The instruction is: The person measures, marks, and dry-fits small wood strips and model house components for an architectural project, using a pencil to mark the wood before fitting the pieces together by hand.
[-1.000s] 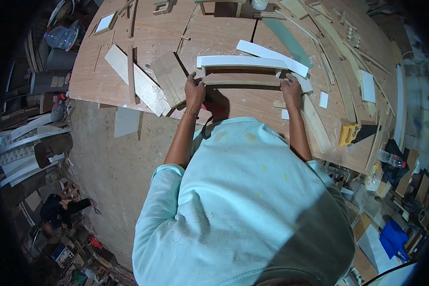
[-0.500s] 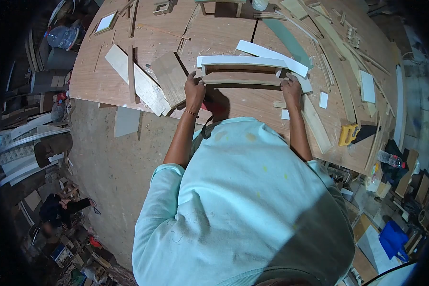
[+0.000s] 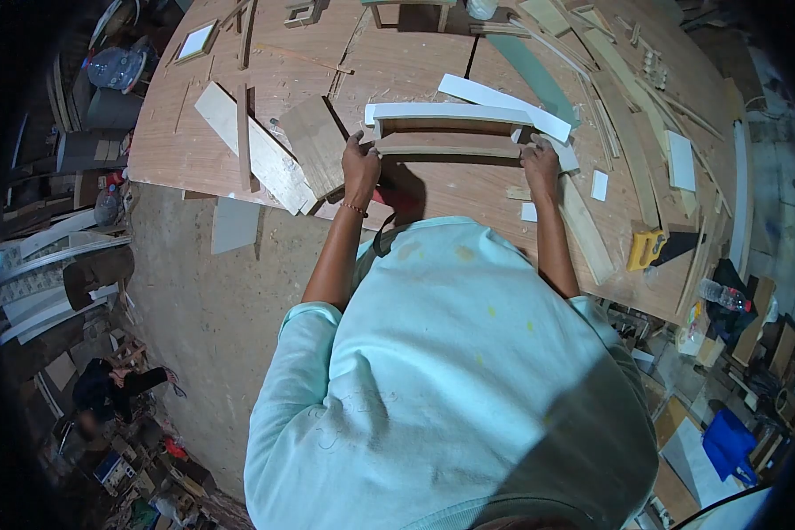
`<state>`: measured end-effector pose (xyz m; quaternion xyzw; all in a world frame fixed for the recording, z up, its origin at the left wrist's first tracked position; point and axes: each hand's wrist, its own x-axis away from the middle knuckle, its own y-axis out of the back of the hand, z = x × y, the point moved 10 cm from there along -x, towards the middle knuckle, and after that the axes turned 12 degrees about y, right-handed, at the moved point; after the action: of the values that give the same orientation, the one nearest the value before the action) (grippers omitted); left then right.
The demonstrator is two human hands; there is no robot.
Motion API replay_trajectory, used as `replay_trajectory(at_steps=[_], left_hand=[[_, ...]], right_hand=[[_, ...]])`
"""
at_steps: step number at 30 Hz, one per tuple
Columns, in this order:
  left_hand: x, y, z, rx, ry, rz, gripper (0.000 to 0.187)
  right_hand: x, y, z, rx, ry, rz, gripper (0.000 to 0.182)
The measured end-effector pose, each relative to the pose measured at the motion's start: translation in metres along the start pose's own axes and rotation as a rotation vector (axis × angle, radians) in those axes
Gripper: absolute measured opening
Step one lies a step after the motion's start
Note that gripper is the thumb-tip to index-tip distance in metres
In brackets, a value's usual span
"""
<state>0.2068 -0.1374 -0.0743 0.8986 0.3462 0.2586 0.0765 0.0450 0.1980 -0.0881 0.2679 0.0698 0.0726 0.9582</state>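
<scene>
My left hand is closed on the left end of a narrow wooden strip. At the strip's other end, my right hand grips with fingers bent around it. The strip runs level between both hands, near the table's front edge. Just beyond it stands a white-topped wooden piece with short uprights at its ends, close to my fingertips. A long white strip lies slanted behind that. Left of my left hand rests a brown wooden board.
A whitish plank lies on the wooden table. To the right are a yellow-handled saw, a pale plank and long wood strips. A green board lies farther back. A person sits at lower left.
</scene>
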Motion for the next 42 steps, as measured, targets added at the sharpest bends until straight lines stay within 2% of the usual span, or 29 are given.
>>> replay_trajectory(at_steps=[13,15,22,25,27,29,30,31,32,33,34,37,39,40,42], left_hand=[[0.0,-0.001,0.002,0.022,-0.03,0.011,0.043],[0.002,-0.001,0.004,0.023,-0.022,0.006,0.043],[-0.003,0.0,0.028,-0.098,0.0,-0.027,0.041],[0.0,-0.001,0.027,-0.144,-0.008,-0.028,0.043],[0.003,0.003,0.025,-0.175,-0.007,-0.042,0.044],[-0.001,0.003,0.031,-0.197,-0.043,-0.085,0.047],[0.001,-0.003,0.029,-0.172,0.023,0.0,0.049],[0.007,-0.004,0.027,-0.118,0.09,0.032,0.049],[0.001,-0.005,0.032,-0.067,0.026,0.049,0.048],[0.004,-0.005,0.029,-0.027,0.016,0.061,0.048],[0.003,-0.002,0.026,-0.092,-0.03,0.041,0.046],[0.001,0.001,0.03,-0.03,-0.025,0.04,0.043],[0.009,0.011,0.018,0.051,-0.112,-0.07,0.04],[0.013,0.011,0.011,0.046,-0.119,-0.061,0.04],[0.025,0.019,-0.013,-0.113,-0.222,-0.201,0.04]], right_hand=[[0.002,0.0,0.004,-0.032,-0.006,0.027,0.04],[0.005,0.003,-0.001,0.019,-0.083,0.013,0.037],[0.011,-0.006,-0.036,-0.02,-0.055,-0.063,0.04],[0.014,-0.011,-0.034,-0.044,-0.089,0.009,0.03],[0.022,-0.009,-0.015,-0.203,-0.17,-0.004,0.025],[0.024,-0.004,-0.009,0.322,-0.263,0.251,0.026],[0.025,-0.002,-0.022,0.394,-0.302,0.217,0.033],[0.024,0.012,0.012,0.579,-0.147,0.148,0.033],[0.023,0.006,0.01,0.355,-0.178,0.181,0.032],[0.02,-0.011,-0.035,-0.069,-0.072,-0.026,0.034],[0.02,-0.013,-0.033,-0.135,-0.107,-0.004,0.04],[0.026,-0.005,-0.021,-0.232,-0.161,-0.045,0.042],[0.032,-0.001,-0.014,-0.323,-0.24,-0.043,0.043],[0.033,-0.003,-0.024,-0.326,-0.243,-0.055,0.043],[0.026,-0.01,-0.023,-0.058,0.019,0.048,0.042]])
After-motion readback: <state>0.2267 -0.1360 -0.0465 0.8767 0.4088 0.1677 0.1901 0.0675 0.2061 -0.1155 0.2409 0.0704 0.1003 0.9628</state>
